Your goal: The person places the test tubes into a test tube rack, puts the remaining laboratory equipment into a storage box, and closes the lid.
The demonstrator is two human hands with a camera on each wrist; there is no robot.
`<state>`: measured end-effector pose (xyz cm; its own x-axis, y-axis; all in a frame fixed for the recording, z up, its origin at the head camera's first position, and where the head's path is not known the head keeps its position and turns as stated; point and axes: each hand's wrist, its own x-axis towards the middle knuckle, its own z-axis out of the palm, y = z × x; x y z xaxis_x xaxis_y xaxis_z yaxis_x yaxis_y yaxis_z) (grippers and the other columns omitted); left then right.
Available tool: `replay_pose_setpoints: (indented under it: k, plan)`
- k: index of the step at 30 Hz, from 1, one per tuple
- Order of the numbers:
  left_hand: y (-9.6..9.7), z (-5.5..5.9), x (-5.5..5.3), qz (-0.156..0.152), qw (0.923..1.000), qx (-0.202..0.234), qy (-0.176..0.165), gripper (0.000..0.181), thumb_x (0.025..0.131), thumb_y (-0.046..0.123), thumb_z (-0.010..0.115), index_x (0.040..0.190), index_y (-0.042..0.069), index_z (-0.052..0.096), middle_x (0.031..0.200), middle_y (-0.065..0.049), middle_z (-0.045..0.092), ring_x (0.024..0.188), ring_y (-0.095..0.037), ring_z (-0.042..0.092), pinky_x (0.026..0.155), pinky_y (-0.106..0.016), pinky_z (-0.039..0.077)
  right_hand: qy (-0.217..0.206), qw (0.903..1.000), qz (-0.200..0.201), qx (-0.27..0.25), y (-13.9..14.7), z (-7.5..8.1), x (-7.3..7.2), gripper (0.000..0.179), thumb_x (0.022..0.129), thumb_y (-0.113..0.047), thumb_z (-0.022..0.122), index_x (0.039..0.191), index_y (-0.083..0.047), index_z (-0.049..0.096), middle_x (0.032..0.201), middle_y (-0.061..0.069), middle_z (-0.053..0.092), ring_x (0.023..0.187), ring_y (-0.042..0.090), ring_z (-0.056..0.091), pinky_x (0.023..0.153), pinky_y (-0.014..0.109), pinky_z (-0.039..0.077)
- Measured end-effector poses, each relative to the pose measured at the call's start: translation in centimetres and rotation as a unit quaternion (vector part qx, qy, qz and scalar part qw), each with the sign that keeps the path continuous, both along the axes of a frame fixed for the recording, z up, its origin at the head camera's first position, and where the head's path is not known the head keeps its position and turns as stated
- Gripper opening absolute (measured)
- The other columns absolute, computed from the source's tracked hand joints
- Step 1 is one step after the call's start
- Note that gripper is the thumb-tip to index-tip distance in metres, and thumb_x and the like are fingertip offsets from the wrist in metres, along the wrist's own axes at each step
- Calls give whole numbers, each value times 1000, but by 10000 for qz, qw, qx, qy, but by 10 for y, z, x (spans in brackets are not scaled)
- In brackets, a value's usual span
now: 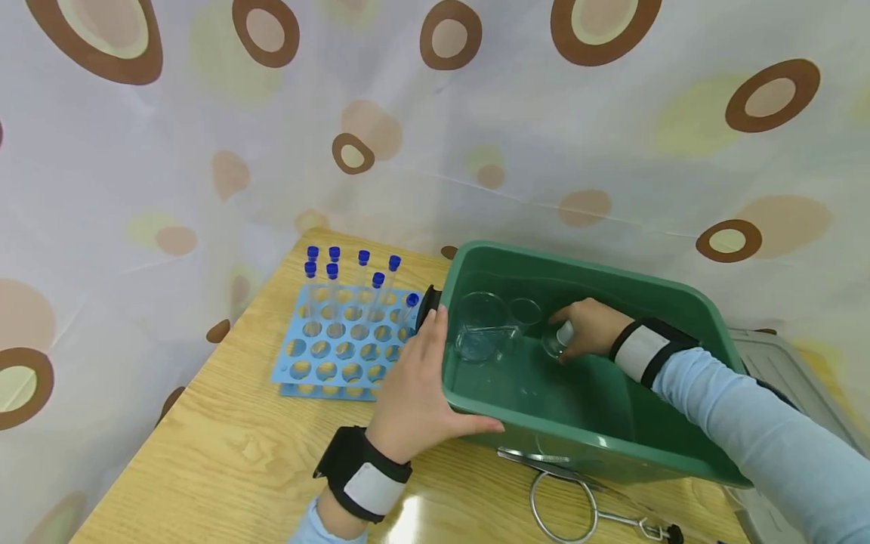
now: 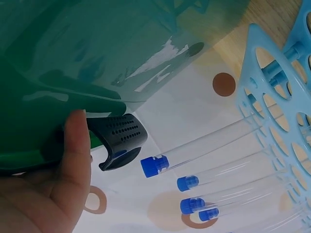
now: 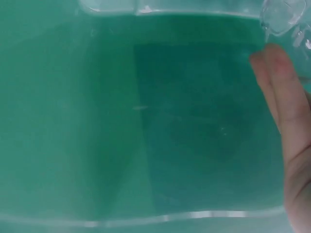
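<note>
In the head view, my right hand [image 1: 596, 326] reaches down inside a green plastic bin [image 1: 578, 425]. Its thumb and fingers pinch a small clear glass vessel with a whitish top [image 1: 565, 332], partly covered by the hand. The right wrist view shows only the fingers [image 3: 286, 102] at its right edge. My left hand [image 1: 419, 385] rests on the bin's near left corner, fingers straight along the left rim and thumb stretched along the front rim. Beside those fingers is the bin's black handle [image 2: 121, 138]. Clear glassware [image 1: 479, 344] sits at the bin's left end.
Left of the bin stands a light blue rack [image 1: 288, 370] holding several blue-capped test tubes [image 1: 332, 291]. A metal ring clamp [image 1: 537, 514] lies on the wooden table [image 1: 224, 468] before the bin. A grey tray-like surface [image 1: 768, 355] lies to the right. Patterned cloth [image 1: 435, 151] hangs behind.
</note>
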<state>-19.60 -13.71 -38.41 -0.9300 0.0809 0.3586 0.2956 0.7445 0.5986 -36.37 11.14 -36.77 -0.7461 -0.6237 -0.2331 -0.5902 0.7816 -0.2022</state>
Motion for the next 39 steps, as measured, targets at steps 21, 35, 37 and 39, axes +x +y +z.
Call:
replay_pose_setpoints:
  k: [21,35,37,39]
  plan:
    - [4,4,4,-170,9998,5,136,139,46,62,84,151,9,9,153,-18,25,134,-37,38,94,-50,48,17,9999,93,132,1,-44,-10,62,65,-18,84,116,8,60,98,21,68,77,22,65,62,32,53]
    - [0,1,1,-46,9997,39,226,140,43,60,86,151,10,12,151,-19,28,132,-37,40,92,-49,49,589,9960,140,656,-10,-43,-6,75,63,-29,84,121,9,55,106,16,66,85,27,65,67,40,53]
    - [0,0,0,-34,9998,44,209,140,43,60,86,151,11,12,151,-19,28,132,-37,40,92,-49,49,636,9960,216,594,-11,-44,-6,73,63,-28,85,119,9,56,107,16,65,88,28,65,70,41,54]
    - [0,-1,0,-27,9998,50,203,140,43,60,86,151,10,12,151,-19,28,132,-37,40,91,-49,49,656,9959,286,558,-12,-45,-7,72,62,-28,86,117,10,57,105,16,64,87,28,65,72,41,54]
